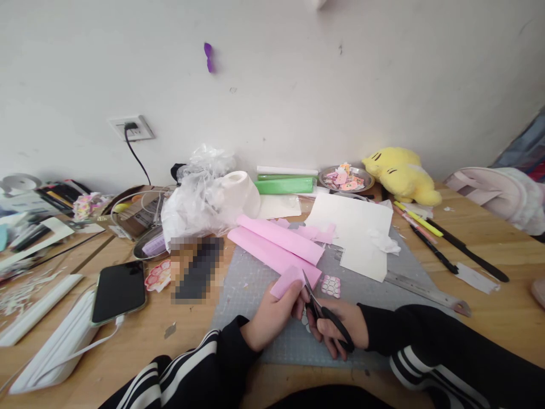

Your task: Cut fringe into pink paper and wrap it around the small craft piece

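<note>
My left hand [275, 315] pinches a small strip of pink paper [286, 280] above the grey cutting mat [238, 289]. Black-handled scissors [336, 326] are in my right hand [347, 324], with fingers through the loops. Their blades, slightly apart, meet the strip's right edge close to my left fingertips. Just beyond my hands lie two rolls of pink crepe paper [272, 255]. A small piece with a pink and white cell pattern [331, 286] rests on the mat right of the blades. Another patterned piece is partly hidden under my hands.
White paper [361, 227] and a metal ruler [426, 292] lie right of the rolls. Behind are a plastic bag [191, 204], green rolls [285, 186], a metal dish of cutouts [347, 179] and yellow plush toys [402, 175]. A phone [119, 292] rests on a power strip [59, 346] at left.
</note>
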`<state>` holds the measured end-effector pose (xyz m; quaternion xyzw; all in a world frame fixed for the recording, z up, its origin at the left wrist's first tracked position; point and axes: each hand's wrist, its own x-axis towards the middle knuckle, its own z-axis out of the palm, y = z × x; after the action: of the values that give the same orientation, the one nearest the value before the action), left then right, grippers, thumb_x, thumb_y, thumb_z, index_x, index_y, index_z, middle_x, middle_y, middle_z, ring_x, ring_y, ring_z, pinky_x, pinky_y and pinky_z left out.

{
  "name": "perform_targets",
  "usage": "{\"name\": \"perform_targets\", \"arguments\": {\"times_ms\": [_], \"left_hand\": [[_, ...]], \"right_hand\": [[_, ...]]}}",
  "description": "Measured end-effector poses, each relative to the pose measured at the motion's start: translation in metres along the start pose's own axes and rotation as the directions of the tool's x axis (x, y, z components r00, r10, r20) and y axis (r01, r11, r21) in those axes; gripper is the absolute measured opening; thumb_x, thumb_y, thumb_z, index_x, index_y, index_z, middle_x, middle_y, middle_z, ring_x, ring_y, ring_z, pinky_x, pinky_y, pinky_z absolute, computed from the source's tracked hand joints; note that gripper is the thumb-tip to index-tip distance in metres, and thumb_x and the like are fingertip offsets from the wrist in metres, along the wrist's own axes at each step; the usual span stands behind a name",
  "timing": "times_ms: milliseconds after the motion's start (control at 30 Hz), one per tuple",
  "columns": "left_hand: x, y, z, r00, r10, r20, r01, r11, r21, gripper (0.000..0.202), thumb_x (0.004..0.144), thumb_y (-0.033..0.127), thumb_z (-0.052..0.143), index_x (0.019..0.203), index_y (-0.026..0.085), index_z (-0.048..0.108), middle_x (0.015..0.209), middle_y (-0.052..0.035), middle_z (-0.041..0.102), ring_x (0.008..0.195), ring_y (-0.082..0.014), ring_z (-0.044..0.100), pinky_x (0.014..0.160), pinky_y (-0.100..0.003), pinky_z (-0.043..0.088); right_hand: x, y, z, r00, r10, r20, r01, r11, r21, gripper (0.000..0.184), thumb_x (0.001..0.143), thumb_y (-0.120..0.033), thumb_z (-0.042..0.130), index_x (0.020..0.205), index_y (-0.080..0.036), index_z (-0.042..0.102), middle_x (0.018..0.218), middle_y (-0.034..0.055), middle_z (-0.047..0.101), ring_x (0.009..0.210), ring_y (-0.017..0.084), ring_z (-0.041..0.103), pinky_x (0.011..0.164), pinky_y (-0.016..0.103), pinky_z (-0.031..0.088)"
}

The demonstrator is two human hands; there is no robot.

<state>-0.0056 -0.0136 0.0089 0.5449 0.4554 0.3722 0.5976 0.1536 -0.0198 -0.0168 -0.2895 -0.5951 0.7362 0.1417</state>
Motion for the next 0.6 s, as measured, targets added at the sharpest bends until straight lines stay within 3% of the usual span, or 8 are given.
{"name": "perform_targets", "arguments": {"times_ms": [167, 600], "left_hand": [[-0.0011, 0.0031, 0.0002, 0.999, 0.023, -0.028, -0.025, 0.999, -0.047, 0.037, 0.075, 0.046, 0.042, 0.059, 0.015, 0.052, 0.039, 0.0041, 0.042, 0.040, -0.0089, 0.040, 0.047, -0.023, 0.034], [-0.0001, 0.0008, -0.0018, 1.000, -0.006, 0.020, 0.005, 0.999, 0.035, 0.039, 0.074, 0.048, 0.041, 0.053, 0.016, 0.051, 0.038, 0.0034, 0.042, 0.040, -0.0097, 0.040, 0.046, -0.023, 0.033]], "right_hand": [[-0.0012, 0.0002, 0.0001, 1.000, -0.025, 0.008, 0.025, 0.999, -0.025, 0.052, 0.067, -0.065, 0.042, 0.086, -0.016, 0.035, 0.072, -0.0010, 0.045, 0.038, 0.001, 0.044, 0.030, 0.012, 0.035], [0.0015, 0.0008, -0.0004, 1.000, 0.023, -0.003, -0.023, 1.000, 0.018, 0.051, 0.067, -0.063, 0.045, 0.086, -0.016, 0.037, 0.063, -0.0056, 0.042, 0.034, 0.001, 0.044, 0.029, 0.012, 0.036]]}}
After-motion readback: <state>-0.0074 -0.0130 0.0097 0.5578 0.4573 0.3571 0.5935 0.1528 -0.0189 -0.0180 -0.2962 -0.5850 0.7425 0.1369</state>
